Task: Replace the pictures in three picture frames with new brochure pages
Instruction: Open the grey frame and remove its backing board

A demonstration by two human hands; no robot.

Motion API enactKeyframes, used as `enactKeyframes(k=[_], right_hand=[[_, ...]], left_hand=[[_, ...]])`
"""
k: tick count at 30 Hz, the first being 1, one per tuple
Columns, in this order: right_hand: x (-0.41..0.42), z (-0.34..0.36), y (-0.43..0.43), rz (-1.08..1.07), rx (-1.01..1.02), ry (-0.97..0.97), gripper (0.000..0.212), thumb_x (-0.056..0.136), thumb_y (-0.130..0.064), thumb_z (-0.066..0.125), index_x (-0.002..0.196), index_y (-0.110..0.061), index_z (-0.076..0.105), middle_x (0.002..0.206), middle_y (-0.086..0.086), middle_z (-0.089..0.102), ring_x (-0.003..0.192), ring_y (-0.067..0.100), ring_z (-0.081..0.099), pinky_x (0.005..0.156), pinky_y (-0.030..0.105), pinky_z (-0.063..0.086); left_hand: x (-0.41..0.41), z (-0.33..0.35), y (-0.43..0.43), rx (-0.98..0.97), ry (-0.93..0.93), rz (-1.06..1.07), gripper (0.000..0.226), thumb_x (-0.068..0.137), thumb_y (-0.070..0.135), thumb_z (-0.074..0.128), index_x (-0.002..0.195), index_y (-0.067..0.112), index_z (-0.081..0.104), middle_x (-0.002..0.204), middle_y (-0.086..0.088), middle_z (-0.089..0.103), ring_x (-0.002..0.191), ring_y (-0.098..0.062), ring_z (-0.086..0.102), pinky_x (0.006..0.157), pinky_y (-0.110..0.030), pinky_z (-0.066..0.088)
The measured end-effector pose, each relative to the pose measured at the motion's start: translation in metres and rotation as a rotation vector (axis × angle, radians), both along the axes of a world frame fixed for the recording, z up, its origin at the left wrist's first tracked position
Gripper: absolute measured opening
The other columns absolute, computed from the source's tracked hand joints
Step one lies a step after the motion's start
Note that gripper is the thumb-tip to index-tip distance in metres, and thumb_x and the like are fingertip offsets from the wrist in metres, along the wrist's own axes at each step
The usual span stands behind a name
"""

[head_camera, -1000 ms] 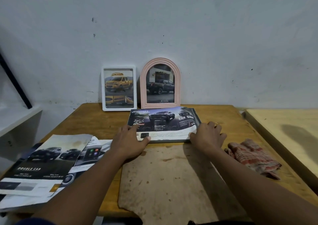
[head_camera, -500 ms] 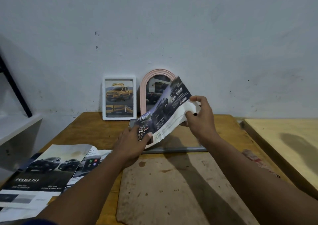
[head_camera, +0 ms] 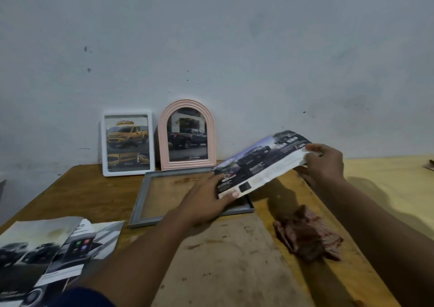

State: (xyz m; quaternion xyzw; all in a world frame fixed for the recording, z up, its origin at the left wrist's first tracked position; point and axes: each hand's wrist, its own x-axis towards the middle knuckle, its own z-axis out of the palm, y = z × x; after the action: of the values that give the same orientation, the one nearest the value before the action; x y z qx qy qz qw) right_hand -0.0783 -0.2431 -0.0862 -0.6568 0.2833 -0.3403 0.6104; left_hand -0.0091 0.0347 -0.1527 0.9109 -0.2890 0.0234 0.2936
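Brochure page (head_camera: 260,165) coming off grey frame (head_camera: 141,203).
Left hand (head_camera: 206,203) and right hand (head_camera: 326,163) are pinching it; frame now bare, awaiting refill.

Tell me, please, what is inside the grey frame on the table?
Inside the grey frame only bare brown surface shows, no picture; the left hand and brochure page cover its right part.

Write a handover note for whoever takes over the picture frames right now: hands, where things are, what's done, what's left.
Left hand and right hand each hold an end of one brochure page, held over the grey frame.
Grey frame lies flat on the table, no picture in it.
Done: white frame and pink frame lean on the wall, each showing a truck picture.
Left: fill the grey frame; spare brochures lie front left.
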Motion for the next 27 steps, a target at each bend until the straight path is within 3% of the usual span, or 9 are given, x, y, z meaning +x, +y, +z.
enactKeyframes(k=[3, 6, 11, 13, 16, 18, 21, 23, 27], right_hand=[[-0.013, -0.013, -0.041, -0.170, -0.075, 0.071, 0.034, 0.078, 0.002, 0.055, 0.097, -0.020, 0.071, 0.107, 0.015, 0.066, 0.086, 0.039, 0.069, 0.075, 0.052, 0.061], [-0.028, -0.016, -0.066, -0.208, -0.126, 0.119, 0.038, 0.085, 0.011, 0.050, 0.110, -0.009, 0.069, 0.111, 0.014, 0.059, 0.084, 0.039, 0.065, 0.070, 0.041, 0.060], [-0.028, -0.037, -0.074, -0.139, -0.198, 0.176, 0.034, 0.078, 0.000, 0.051, 0.101, -0.019, 0.069, 0.106, 0.013, 0.063, 0.093, 0.038, 0.066, 0.081, 0.052, 0.059], [-0.024, -0.043, -0.070, -0.107, -0.228, 0.221, 0.033, 0.080, -0.004, 0.052, 0.102, -0.021, 0.069, 0.107, 0.011, 0.065, 0.096, 0.034, 0.065, 0.083, 0.044, 0.059], [-0.020, -0.044, -0.065, -0.065, -0.219, 0.243, 0.030, 0.089, 0.006, 0.051, 0.112, -0.008, 0.067, 0.109, 0.013, 0.061, 0.082, 0.027, 0.060, 0.047, 0.014, 0.050], [-0.013, -0.052, -0.068, -0.033, -0.193, 0.281, 0.031, 0.090, 0.007, 0.054, 0.116, -0.004, 0.065, 0.112, 0.014, 0.059, 0.070, 0.023, 0.060, 0.042, 0.018, 0.051], [-0.005, -0.061, -0.070, 0.084, -0.187, 0.453, 0.036, 0.088, 0.000, 0.062, 0.124, -0.003, 0.063, 0.116, 0.020, 0.061, 0.078, 0.032, 0.066, 0.071, 0.047, 0.062], [-0.003, -0.066, -0.066, 0.138, -0.315, 0.685, 0.046, 0.086, -0.013, 0.067, 0.131, -0.009, 0.059, 0.124, 0.018, 0.054, 0.104, 0.036, 0.058, 0.093, 0.048, 0.052], [-0.007, -0.074, -0.047, 0.030, -0.677, 0.961, 0.061, 0.082, -0.032, 0.069, 0.136, -0.032, 0.042, 0.163, 0.016, -0.010, 0.146, 0.049, -0.012, 0.114, 0.067, 0.008]], left_hand=[[-0.006, -0.001, -0.042, 0.083, 0.000, -0.084, 0.079, 0.090, 0.072, 0.052, 0.154, 0.029, 0.037, 0.162, -0.001, 0.032, 0.148, -0.019, 0.028, 0.117, -0.035, 0.028], [-0.011, -0.006, -0.077, 0.222, -0.049, -0.183, 0.077, 0.094, 0.067, 0.048, 0.157, 0.027, 0.031, 0.164, -0.002, 0.028, 0.150, -0.022, 0.025, 0.120, -0.041, 0.026], [-0.015, -0.012, -0.096, 0.437, -0.132, -0.230, 0.060, 0.100, 0.060, 0.040, 0.146, 0.021, 0.048, 0.147, -0.003, 0.050, 0.134, -0.025, 0.043, 0.107, -0.043, 0.040], [-0.015, -0.014, -0.090, 0.461, -0.153, -0.211, 0.058, 0.101, 0.060, 0.038, 0.142, 0.020, 0.051, 0.143, -0.002, 0.053, 0.132, -0.024, 0.045, 0.105, -0.043, 0.041], [-0.010, -0.014, -0.078, 0.445, -0.160, -0.173, 0.056, 0.101, 0.061, 0.038, 0.138, 0.022, 0.054, 0.136, -0.001, 0.058, 0.124, -0.023, 0.050, 0.101, -0.043, 0.043], [-0.005, -0.014, -0.072, 0.441, -0.170, -0.153, 0.056, 0.100, 0.062, 0.038, 0.134, 0.023, 0.058, 0.128, 0.000, 0.060, 0.118, -0.021, 0.053, 0.097, -0.043, 0.045], [-0.002, -0.014, -0.068, 0.454, -0.177, -0.128, 0.052, 0.099, 0.062, 0.038, 0.130, 0.026, 0.060, 0.121, 0.002, 0.059, 0.112, -0.020, 0.054, 0.093, -0.041, 0.044], [-0.002, -0.016, -0.067, 0.446, -0.193, -0.113, 0.050, 0.099, 0.061, 0.039, 0.128, 0.027, 0.061, 0.119, 0.003, 0.058, 0.110, -0.019, 0.054, 0.093, -0.041, 0.044], [-0.004, -0.018, -0.064, 0.405, -0.211, -0.102, 0.046, 0.100, 0.059, 0.041, 0.126, 0.027, 0.061, 0.119, 0.003, 0.058, 0.110, -0.018, 0.053, 0.093, -0.038, 0.042]])
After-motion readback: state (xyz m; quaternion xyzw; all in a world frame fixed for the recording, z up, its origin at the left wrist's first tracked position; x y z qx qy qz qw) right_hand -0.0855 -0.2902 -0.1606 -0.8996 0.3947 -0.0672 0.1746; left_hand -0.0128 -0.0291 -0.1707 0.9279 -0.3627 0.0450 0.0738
